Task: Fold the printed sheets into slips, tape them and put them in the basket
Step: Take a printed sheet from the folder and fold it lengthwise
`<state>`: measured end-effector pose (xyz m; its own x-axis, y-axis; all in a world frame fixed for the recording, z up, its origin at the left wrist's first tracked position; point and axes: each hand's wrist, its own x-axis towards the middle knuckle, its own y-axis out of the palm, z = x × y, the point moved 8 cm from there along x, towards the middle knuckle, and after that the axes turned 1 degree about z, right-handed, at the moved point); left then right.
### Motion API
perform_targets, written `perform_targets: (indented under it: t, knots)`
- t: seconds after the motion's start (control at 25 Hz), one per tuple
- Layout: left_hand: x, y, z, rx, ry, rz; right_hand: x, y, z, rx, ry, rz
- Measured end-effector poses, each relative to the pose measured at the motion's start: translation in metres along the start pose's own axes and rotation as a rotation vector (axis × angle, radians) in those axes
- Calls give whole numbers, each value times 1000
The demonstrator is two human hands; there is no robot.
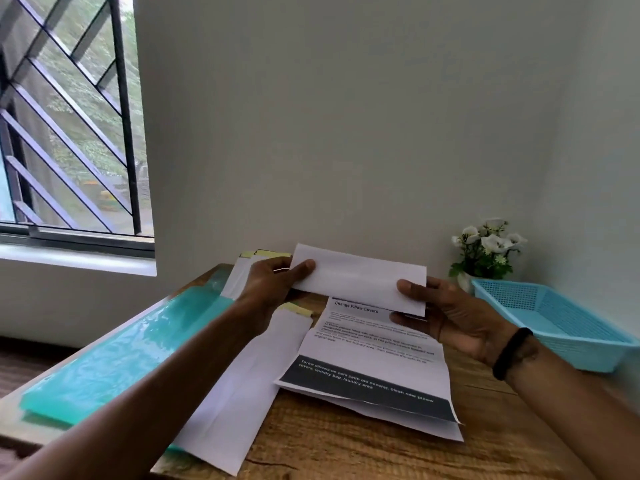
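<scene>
- Left hand [273,282] and right hand [450,317]: each pinches one end of a folded white slip [360,277], thumb on top and fingers closed behind it, holding it raised above the tabletop [346,448].
- Printed sheet [370,358] headed "Change Pillow Covers": lies creased on the tabletop beneath the slip.
- Long folded slip [242,386] with a yellow end: lies to the left of the sheet, partly over a teal mat [114,355].
- Blue basket [561,323]: far right, beside a pot of white flowers [488,247].
</scene>
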<state>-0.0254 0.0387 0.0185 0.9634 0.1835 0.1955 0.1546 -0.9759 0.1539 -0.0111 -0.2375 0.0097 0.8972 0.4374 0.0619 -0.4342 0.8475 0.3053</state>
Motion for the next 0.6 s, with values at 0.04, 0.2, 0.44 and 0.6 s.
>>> perform_targets:
  t: [0.04, 0.2, 0.44, 0.6]
  knots:
    - [-3, -2, 0, 27, 6, 0, 1, 0, -8, -5, 8, -2]
    - [-12, -8, -8, 342, 114, -4, 2, 0, -20, -135, -13, -59]
    - [-5, -27, -16, 697, 146, -62, -3, 6, -17, -251, -112, -65]
    - [-4, -63, 3, 1447, -87, -227, -7, -6, -26, -275, -168, -190]
